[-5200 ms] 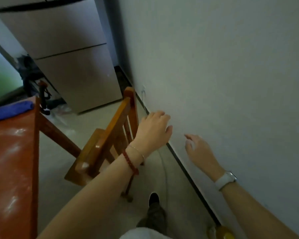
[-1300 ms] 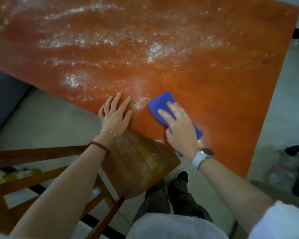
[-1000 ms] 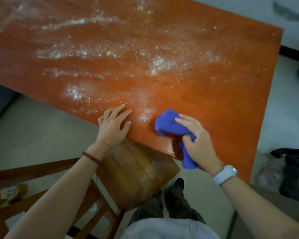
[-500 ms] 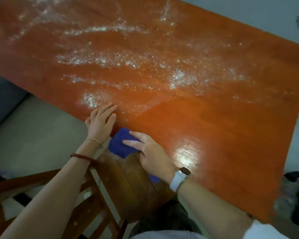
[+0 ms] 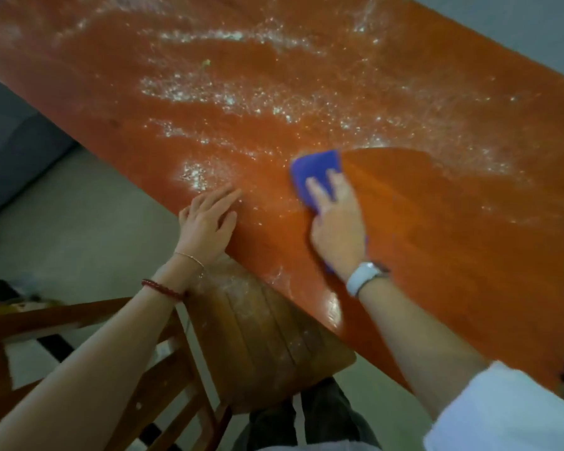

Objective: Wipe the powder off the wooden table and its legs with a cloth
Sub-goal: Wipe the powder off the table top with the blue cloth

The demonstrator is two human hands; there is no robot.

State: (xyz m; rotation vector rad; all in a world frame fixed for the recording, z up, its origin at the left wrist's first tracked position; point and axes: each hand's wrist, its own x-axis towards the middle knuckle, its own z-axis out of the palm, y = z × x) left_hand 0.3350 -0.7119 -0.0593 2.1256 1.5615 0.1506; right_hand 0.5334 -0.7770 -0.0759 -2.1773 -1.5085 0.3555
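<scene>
No containers anywhere in this shot, so nothing to report on that front. It's one wooden table (image 5: 437, 255), orange-red top, with white powder (image 5: 209, 96) scattered in streaks and patches over most of the far and left part of the surface. There's a clean wedge of bare wood right of the cloth, running toward the table's right end.

Count-wise: one blue cloth (image 5: 316, 170), one wooden chair (image 5: 267, 340) tucked in at the table's near edge, and two hands.

The right hand (image 5: 337, 229) lies flat on top of the cloth, fingers straight and together, pressing it down onto the tabletop a little in from the near edge. The front of the cloth sticks out past the fingertips, and a sliver of blue shows by the wrist. A white watch (image 5: 363, 278) sits on that wrist, and a white sleeve (image 5: 508, 415) shows at the bottom right corner.

The left hand (image 5: 209, 219) rests palm down on the table right at the near edge, fingers stretched out and slightly spread, holding nothing, fingertips just at a patch of powder. It's well apart from the cloth. That wrist has a red bead bracelet (image 5: 162, 289) and a thin chain.

The chair seat looks dusted with a bit of powder too, though it's blurry enough that I'm not sure.
</scene>
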